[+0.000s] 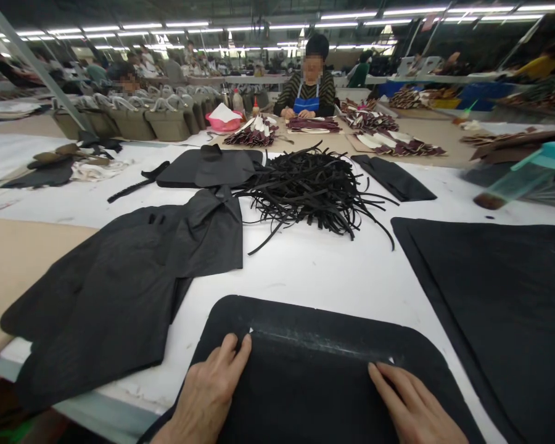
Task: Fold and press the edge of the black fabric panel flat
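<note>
Two hands, fingertips narrowly together, grip unclear, touch the black panel by the counter's near edge, glossy streak crosswise just beyond.

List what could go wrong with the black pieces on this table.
First, the left hand and right hand rest on the black panel; uneven pressure might skew it.
Second, the black sheets at left overhang the table's near edge, so a passing sleeve could drag them off.
Third, the black strips lie in a loose heap and may tangle.
</note>
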Demonstrator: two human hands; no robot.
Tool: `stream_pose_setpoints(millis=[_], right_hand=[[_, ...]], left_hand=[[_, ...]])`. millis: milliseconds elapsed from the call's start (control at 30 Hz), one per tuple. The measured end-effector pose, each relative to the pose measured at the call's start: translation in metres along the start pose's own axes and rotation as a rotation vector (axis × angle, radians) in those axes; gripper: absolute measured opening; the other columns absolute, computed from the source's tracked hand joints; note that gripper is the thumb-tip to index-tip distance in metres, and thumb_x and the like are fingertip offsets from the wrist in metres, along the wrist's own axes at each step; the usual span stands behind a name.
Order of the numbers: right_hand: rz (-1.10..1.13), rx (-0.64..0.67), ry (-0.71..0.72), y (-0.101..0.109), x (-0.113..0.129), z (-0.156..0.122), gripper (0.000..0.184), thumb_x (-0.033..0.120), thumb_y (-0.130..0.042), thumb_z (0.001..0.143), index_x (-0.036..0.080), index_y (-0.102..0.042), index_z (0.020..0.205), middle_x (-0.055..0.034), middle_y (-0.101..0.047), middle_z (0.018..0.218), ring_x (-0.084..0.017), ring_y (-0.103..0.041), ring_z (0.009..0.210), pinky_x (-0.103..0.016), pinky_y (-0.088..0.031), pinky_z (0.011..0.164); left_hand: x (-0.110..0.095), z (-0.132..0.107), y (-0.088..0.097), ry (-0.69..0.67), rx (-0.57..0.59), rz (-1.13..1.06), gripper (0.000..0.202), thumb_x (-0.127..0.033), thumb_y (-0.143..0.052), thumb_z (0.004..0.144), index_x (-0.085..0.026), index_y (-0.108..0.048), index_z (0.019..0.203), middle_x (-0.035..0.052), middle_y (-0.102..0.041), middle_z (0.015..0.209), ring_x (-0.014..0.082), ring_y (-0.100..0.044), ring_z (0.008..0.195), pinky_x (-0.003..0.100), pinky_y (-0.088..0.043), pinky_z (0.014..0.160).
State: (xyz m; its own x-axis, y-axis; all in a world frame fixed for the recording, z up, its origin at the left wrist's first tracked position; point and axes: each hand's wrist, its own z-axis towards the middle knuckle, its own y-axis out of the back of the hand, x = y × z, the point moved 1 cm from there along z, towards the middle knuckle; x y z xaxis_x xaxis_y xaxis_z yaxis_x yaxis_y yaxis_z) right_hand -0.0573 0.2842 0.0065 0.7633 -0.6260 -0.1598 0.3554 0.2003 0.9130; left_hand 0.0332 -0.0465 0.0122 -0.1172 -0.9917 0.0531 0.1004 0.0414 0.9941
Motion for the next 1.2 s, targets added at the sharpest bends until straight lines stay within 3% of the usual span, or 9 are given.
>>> stream_pose_setpoints(millis=[233,400,500,533,633,767,1000,1100,1200], right_hand=[[-0.030,0.057,-0.090,0.004,-0.007,-0.013,0.038,0.007,-0.039,0.081,0.014,-0.058,0.113,-0.0102,-0.063,0.105,-0.022,-0.059,0.096,-0.028,-0.053,0.080],[-0.002,-0.006,-0.328,0.018,-0.015,-0.018,0.027,0.024,-0.038,0.091,0.018,-0.063,0.099,-0.0110,-0.063,0.104,-0.025,-0.061,0.089,-0.035,-0.052,0.075],[0.386,-0.017,-0.500,0.035,0.006,0.008,0.025,0.034,-0.043,0.091,0.022,-0.064,0.096,-0.0081,-0.064,0.102,-0.022,-0.062,0.088,-0.030,-0.050,0.077],[0.628,0.072,-0.544,0.039,0.018,0.021,0.024,0.036,-0.044,0.091,0.024,-0.064,0.094,-0.0069,-0.064,0.100,-0.020,-0.062,0.089,-0.027,-0.050,0.077],[1.386,0.486,-0.663,0.047,0.056,0.058,0.034,0.046,-0.040,0.091,0.022,-0.062,0.101,-0.0046,-0.065,0.083,-0.017,-0.063,0.070,-0.026,-0.050,0.065],[1.915,0.580,-0.830,0.043,0.081,0.084,0.050,0.061,-0.046,0.085,0.017,-0.057,0.108,-0.0081,-0.062,0.097,-0.010,-0.059,0.058,-0.019,-0.043,0.050],[2.200,0.505,-0.821,0.018,0.087,0.088,0.046,0.056,-0.048,0.088,0.012,-0.057,0.081,-0.0035,-0.059,0.069,-0.003,-0.046,0.041,-0.014,-0.029,0.038],[2.203,0.447,-0.862,0.018,0.084,0.090,0.045,0.057,-0.049,0.087,0.012,-0.055,0.082,-0.0027,-0.059,0.064,-0.003,-0.042,0.037,-0.014,-0.026,0.035],[2.095,0.512,-0.891,0.021,0.081,0.091,0.042,0.055,-0.057,0.080,0.014,-0.055,0.077,-0.0015,-0.058,0.058,-0.004,-0.042,0.036,-0.015,-0.024,0.034]], left_hand=[[0.010,0.002,0.000,0.079,0.047,-0.145,0.054,0.002,-0.025,0.084,-0.025,-0.045,0.127,0.0046,-0.056,0.102,0.0108,-0.064,0.067,0.019,-0.049,0.054],[0.016,0.001,0.019,0.128,-0.202,-0.521,0.038,-0.014,-0.032,0.093,-0.021,-0.041,0.130,0.0059,-0.058,0.103,0.0133,-0.065,0.085,0.020,-0.053,0.074],[-0.004,0.005,0.036,0.202,-0.278,-0.733,0.033,-0.023,-0.038,0.094,-0.025,-0.046,0.126,0.0049,-0.061,0.112,0.0167,-0.059,0.104,0.025,-0.047,0.092],[-0.014,0.008,0.040,0.235,-0.277,-0.794,0.031,-0.027,-0.039,0.094,-0.026,-0.049,0.123,0.0041,-0.062,0.112,0.0175,-0.060,0.104,0.026,-0.047,0.092],[-0.044,0.017,0.044,0.312,-0.173,-1.027,0.031,-0.036,-0.036,0.095,-0.026,-0.055,0.118,0.0035,-0.066,0.097,0.0165,-0.063,0.089,0.025,-0.052,0.083],[-0.065,0.031,0.042,0.344,-0.081,-1.249,0.033,-0.037,-0.033,0.095,-0.024,-0.054,0.117,0.0053,-0.063,0.096,0.0148,-0.061,0.082,0.022,-0.053,0.067],[-0.069,0.046,0.043,0.136,-0.197,-1.182,0.025,-0.026,-0.030,0.096,-0.026,-0.048,0.112,0.0013,-0.059,0.088,0.0131,-0.059,0.077,0.022,-0.049,0.068],[-0.069,0.046,0.036,0.012,-0.202,-1.081,0.027,-0.021,-0.027,0.096,-0.026,-0.041,0.117,0.0001,-0.056,0.081,0.0114,-0.058,0.066,0.021,-0.046,0.060],[-0.072,0.043,0.024,-0.047,-0.185,-0.986,0.024,-0.026,-0.028,0.096,-0.024,-0.040,0.117,0.0000,-0.056,0.076,0.0104,-0.053,0.051,0.020,-0.039,0.046]])
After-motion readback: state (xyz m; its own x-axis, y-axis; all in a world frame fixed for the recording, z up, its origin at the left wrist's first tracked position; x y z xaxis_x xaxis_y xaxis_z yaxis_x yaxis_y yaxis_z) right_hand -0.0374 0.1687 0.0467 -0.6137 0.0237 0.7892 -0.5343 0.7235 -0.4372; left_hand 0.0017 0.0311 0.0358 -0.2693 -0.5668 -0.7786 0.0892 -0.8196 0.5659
